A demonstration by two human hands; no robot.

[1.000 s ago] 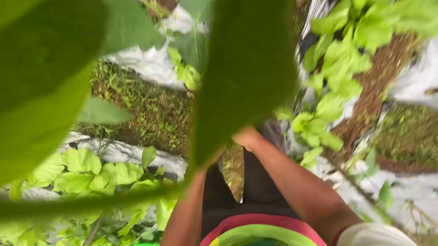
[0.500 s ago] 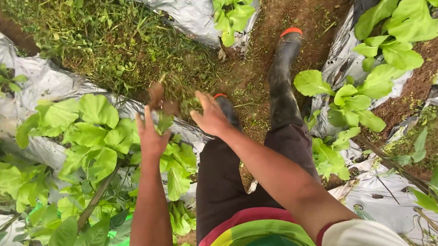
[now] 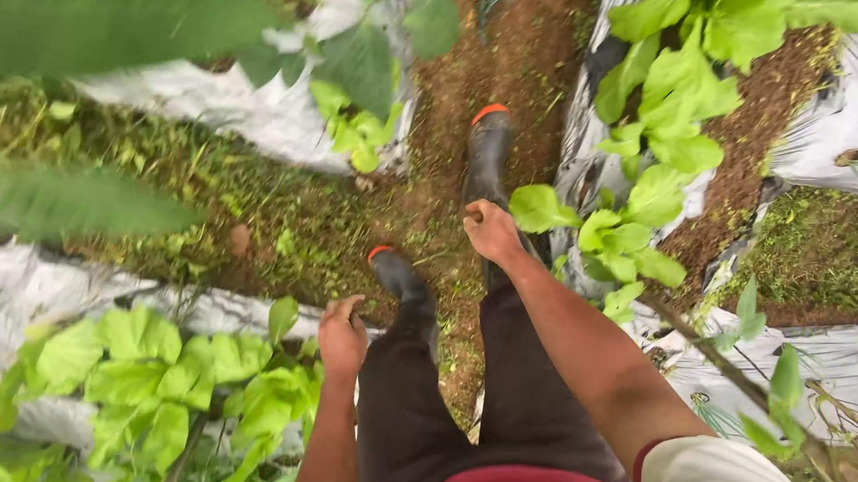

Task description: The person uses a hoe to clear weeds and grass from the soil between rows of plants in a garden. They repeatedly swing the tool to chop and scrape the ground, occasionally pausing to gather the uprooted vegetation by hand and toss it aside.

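Two hands, left hand (image 3: 342, 336), right hand (image 3: 492, 231), seemingly empty; two boots (image 3: 488, 155).

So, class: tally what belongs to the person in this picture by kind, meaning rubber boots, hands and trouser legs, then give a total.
Black rubber boots with orange rims: 2, the left boot and the right boot
Bare hands: 2, the left hand and the right hand
Dark trouser legs: 2, and
Total: 6
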